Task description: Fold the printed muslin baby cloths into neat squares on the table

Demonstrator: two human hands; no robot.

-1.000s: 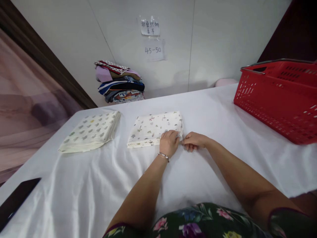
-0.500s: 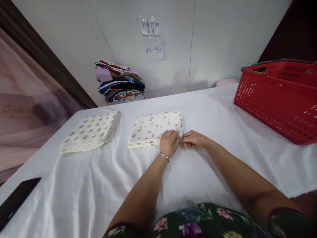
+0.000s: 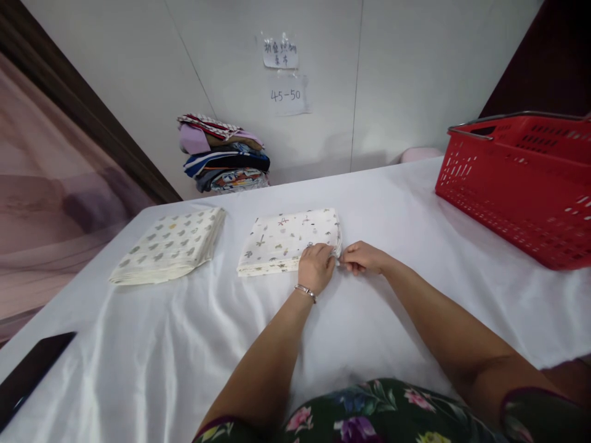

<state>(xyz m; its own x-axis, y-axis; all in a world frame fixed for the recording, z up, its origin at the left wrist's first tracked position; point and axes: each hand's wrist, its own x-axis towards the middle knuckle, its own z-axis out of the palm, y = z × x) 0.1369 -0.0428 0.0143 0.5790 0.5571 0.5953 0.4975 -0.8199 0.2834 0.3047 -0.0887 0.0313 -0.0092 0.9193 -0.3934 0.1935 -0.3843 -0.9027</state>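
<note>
A folded white cloth (image 3: pixel 289 237) with small printed motifs lies on the table in the middle of the head view. My left hand (image 3: pixel 316 266), with a bracelet at the wrist, grips its near right corner, fingers over the top and thumb at the edge. Close beside it, my right hand (image 3: pixel 362 257) is closed in a pinch on the cloth's edge at that same corner. The fingertips partly hide the pinched layers. To the left lies a second folded cloth (image 3: pixel 173 243), cream with grey leaf-like prints, untouched by either hand.
A red plastic basket (image 3: pixel 517 197) stands at the table's right. Behind the far edge rises a stack of folded fabrics (image 3: pixel 226 154) against the wall. A dark flat object (image 3: pixel 32 372) lies at the near left on the white tablecloth (image 3: pixel 152 344).
Very little differs. Both hands stay at the cloth's near right corner, with only a slight shift of the right hand's fingers.
</note>
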